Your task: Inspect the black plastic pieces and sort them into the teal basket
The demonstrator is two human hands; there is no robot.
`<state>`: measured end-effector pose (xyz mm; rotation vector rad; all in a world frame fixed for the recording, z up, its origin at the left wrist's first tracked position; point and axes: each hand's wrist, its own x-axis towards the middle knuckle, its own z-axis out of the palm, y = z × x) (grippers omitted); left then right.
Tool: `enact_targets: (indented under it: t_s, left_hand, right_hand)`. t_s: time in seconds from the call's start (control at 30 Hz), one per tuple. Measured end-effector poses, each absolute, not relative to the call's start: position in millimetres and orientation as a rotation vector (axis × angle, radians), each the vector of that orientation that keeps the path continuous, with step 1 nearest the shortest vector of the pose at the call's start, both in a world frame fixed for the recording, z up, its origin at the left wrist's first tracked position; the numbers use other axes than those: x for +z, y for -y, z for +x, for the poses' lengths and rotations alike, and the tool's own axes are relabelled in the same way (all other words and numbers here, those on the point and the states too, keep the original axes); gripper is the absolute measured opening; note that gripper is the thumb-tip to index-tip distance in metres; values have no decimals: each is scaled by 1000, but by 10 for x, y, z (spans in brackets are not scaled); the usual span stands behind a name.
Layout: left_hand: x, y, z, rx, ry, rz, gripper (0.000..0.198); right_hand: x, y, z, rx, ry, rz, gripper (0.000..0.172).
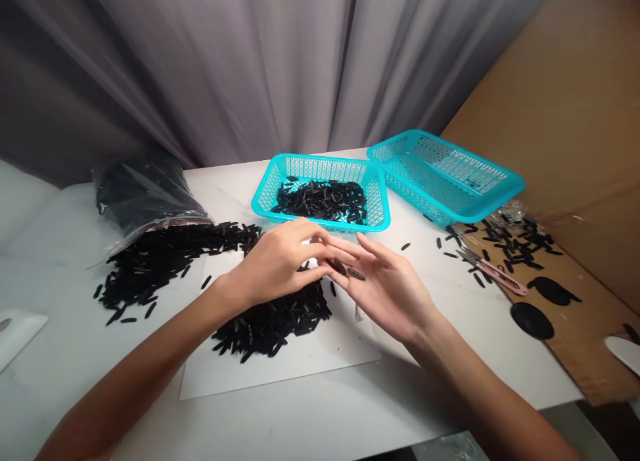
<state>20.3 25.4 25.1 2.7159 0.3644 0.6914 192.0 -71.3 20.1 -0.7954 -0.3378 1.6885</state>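
Observation:
My left hand [277,264] hovers over a pile of small black plastic strips [273,321] on a white sheet [300,357], its fingers curled and pinching a black strip [339,266]. My right hand [387,284] lies palm up beside it, fingers stretched out, with another black strip [356,273] resting on its fingertips. The two hands touch at the fingertips. A second, wider spread of black strips [165,257] spills from a clear plastic bag [145,194] at the left.
A teal basket [377,204] behind the hands holds black strips; a second teal basket [493,181] sits tilted to its right. Pink snips [493,271], loose strips and black oval pieces [533,319] lie on cardboard at right. Grey curtain behind.

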Motion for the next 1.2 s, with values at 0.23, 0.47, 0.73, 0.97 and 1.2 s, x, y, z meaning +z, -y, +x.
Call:
enact_targets:
  t_s: [0.23, 0.47, 0.73, 0.97, 1.2]
  left_hand:
    - [281, -219, 210, 739, -364, 2638, 5]
    - [374, -203, 136, 1001, -396, 2626, 7]
    - [408, -198, 148, 1048, -415, 2541, 8]
    - [468, -193, 121, 1055, -498, 2505, 6]
    - [488, -181, 128, 1061, -474, 2488, 6]
  right_hand:
    - [166, 742, 1913, 1704, 407, -780, 17]
    - [135, 718, 1935, 1649, 630, -928, 13]
    - [151, 709, 1949, 1403, 848, -1062, 13]
    - [175, 744, 1948, 1286, 915, -1106, 8]
    - [187, 756, 1956, 1252, 917, -1088, 6]
